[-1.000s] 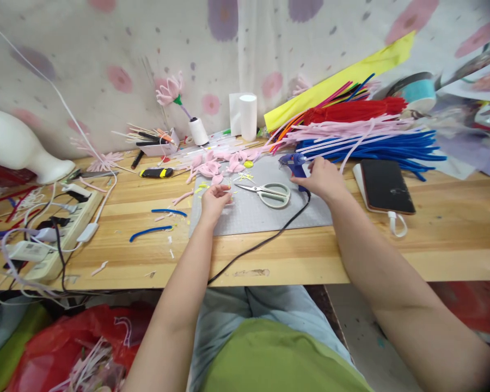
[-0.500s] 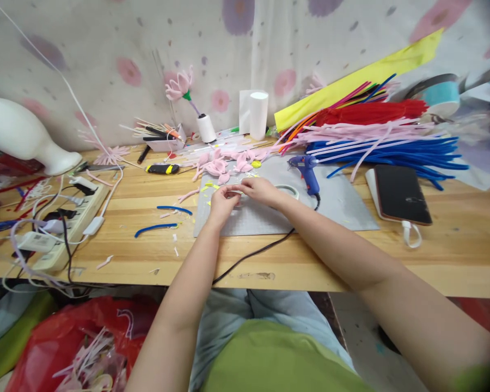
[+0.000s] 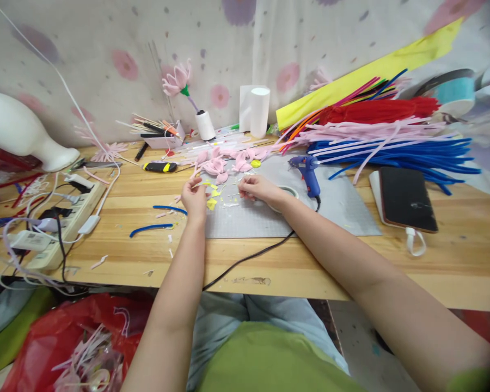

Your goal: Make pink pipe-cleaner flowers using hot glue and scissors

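My left hand (image 3: 194, 200) is over the left edge of the grey cutting mat (image 3: 330, 220), fingers curled together beside yellow scraps (image 3: 211, 203); what it pinches, if anything, is too small to name. My right hand (image 3: 258, 189) is closed in a pinch above the mat's middle, with a thin pale strand near its fingertips that I cannot identify. A roll of tape (image 3: 291, 190) lies partly hidden behind my right wrist. Pink fuzzy petals (image 3: 215, 166) are just beyond both hands. Left of the mat lie two short blue pipe cleaners (image 3: 152, 228).
A blue glue gun (image 3: 307, 173) rests on the mat, its black cord running to the front edge. Bundles of blue pipe cleaners (image 3: 396, 159) and a phone (image 3: 408, 197) are at right. A power strip (image 3: 71, 223) and a utility knife (image 3: 159, 167) lie left.
My hands were together over the mat and are now apart. The left has moved left toward the mat's edge, uncovering yellow scraps; the right stays near its place.
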`<state>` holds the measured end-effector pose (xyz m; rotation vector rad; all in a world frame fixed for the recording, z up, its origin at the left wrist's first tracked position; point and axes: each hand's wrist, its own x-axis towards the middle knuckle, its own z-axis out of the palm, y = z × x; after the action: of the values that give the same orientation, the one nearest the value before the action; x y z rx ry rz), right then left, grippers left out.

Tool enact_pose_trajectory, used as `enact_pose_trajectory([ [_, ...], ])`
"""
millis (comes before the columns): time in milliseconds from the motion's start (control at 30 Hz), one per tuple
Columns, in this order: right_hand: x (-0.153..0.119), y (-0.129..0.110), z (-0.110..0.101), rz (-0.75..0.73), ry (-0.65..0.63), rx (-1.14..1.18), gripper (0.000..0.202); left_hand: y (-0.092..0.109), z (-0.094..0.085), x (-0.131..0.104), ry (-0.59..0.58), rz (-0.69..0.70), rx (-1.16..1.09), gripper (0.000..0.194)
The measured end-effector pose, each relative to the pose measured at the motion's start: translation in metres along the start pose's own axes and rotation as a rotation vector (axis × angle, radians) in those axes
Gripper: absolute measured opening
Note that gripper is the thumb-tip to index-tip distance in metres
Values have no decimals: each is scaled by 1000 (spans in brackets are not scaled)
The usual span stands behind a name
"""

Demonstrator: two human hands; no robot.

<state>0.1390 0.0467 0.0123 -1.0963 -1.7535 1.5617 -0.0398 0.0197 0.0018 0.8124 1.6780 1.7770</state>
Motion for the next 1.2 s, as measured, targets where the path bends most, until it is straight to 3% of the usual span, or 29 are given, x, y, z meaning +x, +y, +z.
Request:
enact_pose_trajectory([
  [233, 7, -9, 1, 103, 8, -155, 24, -7, -14, 20, 111, 123, 112, 20],
  [433, 21, -11, 0, -92, -17, -372, 18, -15, -15, 28, 124, 340, 312, 18],
  [533, 27, -13, -1, -111, -40, -390, 17, -15, -14, 30, 135, 410, 385, 17],
  [733, 36, -16, 2, 65, -102, -348, 30, -12, -13, 27, 115, 470, 457, 15],
  [967, 38, -27, -1, 246, -257, -408, 55, -9, -10, 23, 89, 413, 388, 18],
  [1200, 46, -26, -3, 364, -276, -442, 64, -6, -8, 19, 33, 389, 333, 19],
])
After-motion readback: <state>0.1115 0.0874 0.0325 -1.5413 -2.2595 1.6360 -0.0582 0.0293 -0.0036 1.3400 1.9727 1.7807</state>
